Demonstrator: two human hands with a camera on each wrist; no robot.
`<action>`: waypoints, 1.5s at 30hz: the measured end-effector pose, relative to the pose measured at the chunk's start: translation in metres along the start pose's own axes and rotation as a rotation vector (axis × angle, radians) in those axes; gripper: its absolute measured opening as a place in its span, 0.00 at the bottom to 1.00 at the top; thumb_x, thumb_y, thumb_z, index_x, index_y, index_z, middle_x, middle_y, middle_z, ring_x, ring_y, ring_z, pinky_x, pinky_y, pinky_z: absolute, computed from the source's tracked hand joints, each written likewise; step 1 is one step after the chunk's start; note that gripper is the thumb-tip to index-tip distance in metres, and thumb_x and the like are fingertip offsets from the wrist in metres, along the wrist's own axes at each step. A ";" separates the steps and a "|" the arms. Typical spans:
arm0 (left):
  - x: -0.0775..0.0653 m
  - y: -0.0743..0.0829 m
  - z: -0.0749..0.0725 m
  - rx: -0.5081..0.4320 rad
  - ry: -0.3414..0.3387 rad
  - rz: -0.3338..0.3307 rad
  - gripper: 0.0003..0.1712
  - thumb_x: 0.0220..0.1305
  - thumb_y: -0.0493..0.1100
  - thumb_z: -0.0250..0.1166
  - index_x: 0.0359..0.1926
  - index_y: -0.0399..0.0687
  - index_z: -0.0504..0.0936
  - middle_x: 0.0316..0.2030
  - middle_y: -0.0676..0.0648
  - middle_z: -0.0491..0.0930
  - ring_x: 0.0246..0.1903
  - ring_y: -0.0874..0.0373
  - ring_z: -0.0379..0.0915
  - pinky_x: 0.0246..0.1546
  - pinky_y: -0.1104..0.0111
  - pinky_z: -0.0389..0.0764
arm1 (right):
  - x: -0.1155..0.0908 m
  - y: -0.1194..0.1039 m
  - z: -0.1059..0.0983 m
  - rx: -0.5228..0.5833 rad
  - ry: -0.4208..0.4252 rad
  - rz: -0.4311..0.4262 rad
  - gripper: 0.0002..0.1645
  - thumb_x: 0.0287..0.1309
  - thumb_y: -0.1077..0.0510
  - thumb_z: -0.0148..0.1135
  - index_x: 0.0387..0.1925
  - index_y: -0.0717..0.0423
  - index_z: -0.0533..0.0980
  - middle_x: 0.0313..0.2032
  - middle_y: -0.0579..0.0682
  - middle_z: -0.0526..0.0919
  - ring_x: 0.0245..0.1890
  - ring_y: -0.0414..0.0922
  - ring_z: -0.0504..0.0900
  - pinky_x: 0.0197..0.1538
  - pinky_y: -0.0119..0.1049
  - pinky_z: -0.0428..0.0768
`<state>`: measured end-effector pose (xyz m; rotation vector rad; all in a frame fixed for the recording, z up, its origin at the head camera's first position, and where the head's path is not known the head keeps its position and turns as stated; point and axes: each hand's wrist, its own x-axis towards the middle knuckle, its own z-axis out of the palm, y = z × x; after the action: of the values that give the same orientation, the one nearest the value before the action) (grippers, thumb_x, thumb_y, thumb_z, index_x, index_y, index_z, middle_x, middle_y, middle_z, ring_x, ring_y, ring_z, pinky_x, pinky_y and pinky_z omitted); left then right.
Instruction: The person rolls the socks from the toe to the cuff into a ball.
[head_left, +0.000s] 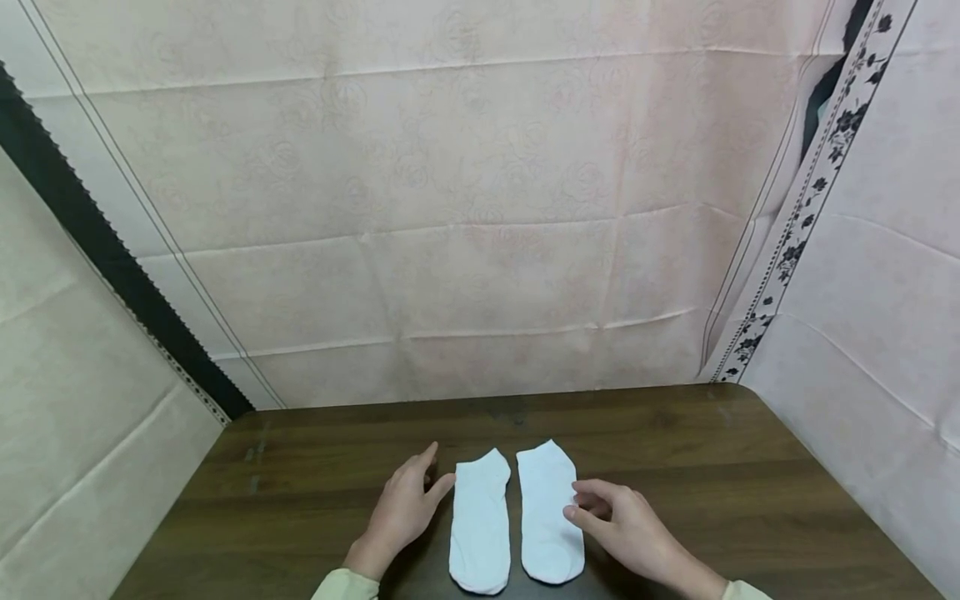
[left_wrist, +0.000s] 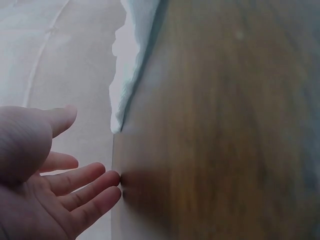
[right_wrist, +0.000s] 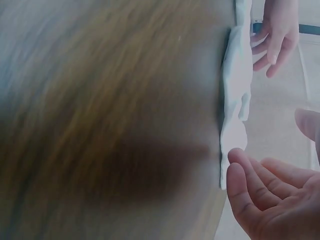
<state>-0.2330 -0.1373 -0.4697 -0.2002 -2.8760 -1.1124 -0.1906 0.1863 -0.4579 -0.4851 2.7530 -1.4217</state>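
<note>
Two white ankle socks lie flat, side by side, on the brown wooden table [head_left: 300, 533]. Their cuffs point toward the far edge. Left of the left sock [head_left: 480, 529] is my left hand [head_left: 403, 510], its thumb tip close to the sock's edge and its fingers extended. In the left wrist view these fingers [left_wrist: 85, 200] hold nothing. My right hand [head_left: 633, 529] hovers at the right edge of the right sock [head_left: 547, 517], thumb and index tips overlapping that edge. The right wrist view shows its fingers [right_wrist: 260, 185] loosely bent, with the thumb apart from them.
Pale patterned cloth [head_left: 465, 208] hangs behind the table, with more cloth panels at left and right. A dark strip [head_left: 112, 242] runs down the left corner. Along the right corner goes a black floral border [head_left: 810, 208]. Small tape marks [head_left: 255, 483] show on the table's left.
</note>
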 end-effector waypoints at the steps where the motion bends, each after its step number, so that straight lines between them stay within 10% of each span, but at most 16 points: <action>1: 0.001 0.000 0.000 -0.001 0.001 0.001 0.38 0.71 0.54 0.64 0.74 0.40 0.65 0.59 0.41 0.77 0.52 0.47 0.76 0.49 0.50 0.78 | 0.000 0.000 0.001 0.005 0.000 -0.002 0.31 0.62 0.46 0.69 0.54 0.67 0.79 0.40 0.48 0.86 0.35 0.39 0.83 0.36 0.32 0.80; 45: 0.014 0.001 0.013 -0.095 0.004 0.044 0.32 0.70 0.47 0.66 0.68 0.34 0.71 0.50 0.42 0.79 0.32 0.59 0.69 0.34 0.62 0.74 | 0.006 -0.025 0.040 0.138 -0.080 -0.061 0.23 0.59 0.53 0.73 0.49 0.65 0.82 0.37 0.47 0.86 0.31 0.39 0.80 0.33 0.32 0.79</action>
<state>-0.2463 -0.1267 -0.4778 -0.2635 -2.8028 -1.2404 -0.1841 0.1388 -0.4609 -0.6110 2.5775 -1.5556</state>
